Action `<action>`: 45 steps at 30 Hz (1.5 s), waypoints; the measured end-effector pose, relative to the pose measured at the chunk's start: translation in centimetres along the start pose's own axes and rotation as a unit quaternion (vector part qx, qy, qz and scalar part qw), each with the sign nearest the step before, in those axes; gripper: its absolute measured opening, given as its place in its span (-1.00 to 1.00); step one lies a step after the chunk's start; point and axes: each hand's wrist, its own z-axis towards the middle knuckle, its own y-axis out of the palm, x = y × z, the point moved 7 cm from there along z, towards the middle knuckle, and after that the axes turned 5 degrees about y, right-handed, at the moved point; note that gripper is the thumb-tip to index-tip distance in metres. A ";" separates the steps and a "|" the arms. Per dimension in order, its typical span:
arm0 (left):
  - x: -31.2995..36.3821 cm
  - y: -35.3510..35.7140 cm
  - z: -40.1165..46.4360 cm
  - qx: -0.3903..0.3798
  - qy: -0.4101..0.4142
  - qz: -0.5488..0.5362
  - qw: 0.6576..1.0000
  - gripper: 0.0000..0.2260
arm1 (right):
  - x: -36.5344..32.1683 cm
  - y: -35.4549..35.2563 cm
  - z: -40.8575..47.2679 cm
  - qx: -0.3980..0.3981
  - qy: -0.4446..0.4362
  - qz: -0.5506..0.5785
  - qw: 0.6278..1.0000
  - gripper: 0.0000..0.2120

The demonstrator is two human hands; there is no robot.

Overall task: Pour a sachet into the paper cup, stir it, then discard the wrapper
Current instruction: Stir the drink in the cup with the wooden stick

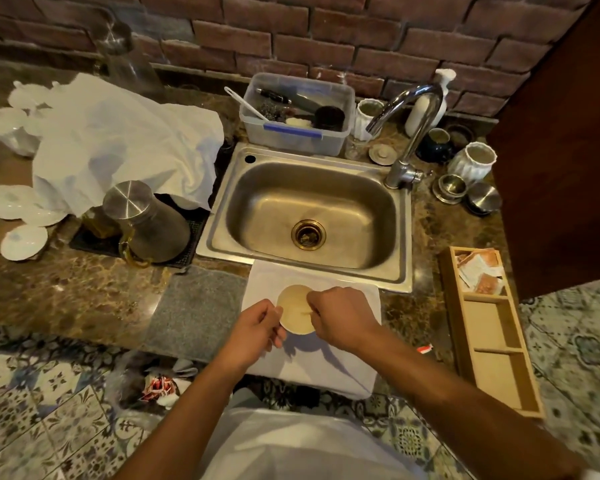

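A paper cup (pixel 294 306) with pale brown liquid stands on a folded white cloth (pixel 329 365) at the counter's front edge, just before the sink. My left hand (pixel 255 332) grips the cup's left side. My right hand (pixel 340 318) is closed on a thin stirrer (pixel 305 312) whose tip dips into the liquid. A small red and white wrapper scrap (pixel 425 349) lies on the counter to the right of my right forearm.
A steel sink (pixel 400 237) with a tap (pixel 413 133) lies behind the cup. A wooden organiser (pixel 485 327) holding sachets (pixel 478 271) stands to the right. Left are a metal jug (pixel 146 220), a grey mat (pixel 194 306) and white plates. Torn wrappers (pixel 160 388) lie in a bag below the counter.
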 end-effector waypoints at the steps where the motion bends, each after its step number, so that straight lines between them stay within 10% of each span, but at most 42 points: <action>1: -0.1 0.0 0.0 0.001 0.000 0.001 1.000 -0.72 | -0.2 -0.1 -0.2 -0.009 -0.004 -0.005 1.000 -0.84; 34: -0.9 0.1 -0.8 0.019 -0.006 -0.039 0.999 -0.74 | -0.3 -0.4 1.8 0.069 -0.009 0.010 0.998 -0.79; 45: -0.9 0.1 -0.8 0.009 -0.009 -0.049 0.999 -0.73 | -2.4 -0.2 1.9 -0.038 -0.063 -0.014 0.997 -0.92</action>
